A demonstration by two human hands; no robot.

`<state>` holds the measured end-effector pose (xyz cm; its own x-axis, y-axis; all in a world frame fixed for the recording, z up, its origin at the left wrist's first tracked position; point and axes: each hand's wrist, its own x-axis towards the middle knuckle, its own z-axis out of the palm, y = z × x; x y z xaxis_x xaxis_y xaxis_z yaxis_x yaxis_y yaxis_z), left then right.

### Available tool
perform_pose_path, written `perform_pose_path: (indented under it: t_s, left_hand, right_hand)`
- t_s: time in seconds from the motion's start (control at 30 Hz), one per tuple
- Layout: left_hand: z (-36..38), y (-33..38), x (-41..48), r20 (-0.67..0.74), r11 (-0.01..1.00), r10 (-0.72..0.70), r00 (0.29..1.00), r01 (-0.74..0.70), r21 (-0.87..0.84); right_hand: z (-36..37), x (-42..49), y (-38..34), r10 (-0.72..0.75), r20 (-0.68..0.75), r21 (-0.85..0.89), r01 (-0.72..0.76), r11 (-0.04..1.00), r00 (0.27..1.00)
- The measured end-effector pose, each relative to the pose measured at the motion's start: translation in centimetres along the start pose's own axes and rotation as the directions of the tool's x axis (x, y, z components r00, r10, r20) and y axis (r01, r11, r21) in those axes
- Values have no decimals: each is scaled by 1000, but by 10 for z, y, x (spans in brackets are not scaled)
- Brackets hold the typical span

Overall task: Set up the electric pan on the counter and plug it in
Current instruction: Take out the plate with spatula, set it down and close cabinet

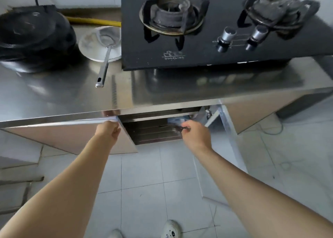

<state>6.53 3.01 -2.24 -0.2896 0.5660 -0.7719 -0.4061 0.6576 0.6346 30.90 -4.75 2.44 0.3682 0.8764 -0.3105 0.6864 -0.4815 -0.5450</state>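
Observation:
Under the steel counter a cabinet stands open. Inside lies a dark, flat, ridged rectangular item, apparently the electric pan; its back is hidden under the counter. My right hand reaches into the opening, its fingers closed on a dark handle at the pan's right front corner. My left hand grips the top corner of the left cabinet door. No cord or plug of the pan is visible.
The right cabinet door is swung out toward me. Something blue sits behind the pan. The counter carries a black gas stove, a strainer on a white plate, a black round pot and a yellow hose. My shoe is on the tiled floor.

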Motion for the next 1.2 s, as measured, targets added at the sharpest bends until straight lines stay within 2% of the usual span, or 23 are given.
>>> perform_pose_path:
  t_s: [0.1,0.17,0.23,0.27,0.37,0.43,0.53,0.63,0.93,1.13,1.2]
  left_hand:
    - [27,-15,-11,-49,988,29,998,-21,155]
    - [59,-51,-35,53,947,17,998,-33,318]
    - [98,-86,-66,229,823,73,971,-189,536]
    - [119,-98,-85,338,744,113,934,-305,594]
    - [171,-119,-130,610,446,229,759,-639,627]
    - [188,-122,-141,677,313,252,691,-720,619]
    - [194,-126,-144,714,203,229,661,-750,629]
    - [192,-132,-141,721,169,211,660,-751,638]
    - [165,-110,-131,688,136,333,645,-755,642]
    - [125,-87,-114,615,145,458,642,-736,661]
    - [112,-78,-110,589,132,501,634,-729,672]
  right_hand:
    - [-21,11,28,44,-89,16,-43,999,995]
    - [-29,15,44,66,-138,13,-65,998,988]
    - [-35,17,53,60,-162,-10,-62,998,985]
    - [-38,17,56,63,-167,-24,-68,997,984]
    - [-54,21,71,110,-190,-54,-123,991,975]
    - [-67,20,79,152,-203,-28,-161,986,967]
    - [-85,16,91,270,-85,-23,-273,962,959]
    - [-91,12,102,351,50,-99,-345,933,935]
    - [-75,11,85,392,31,-146,-384,912,919]
    - [-48,7,49,416,119,-44,-414,909,902]
    - [-32,9,35,429,171,77,-446,892,887]
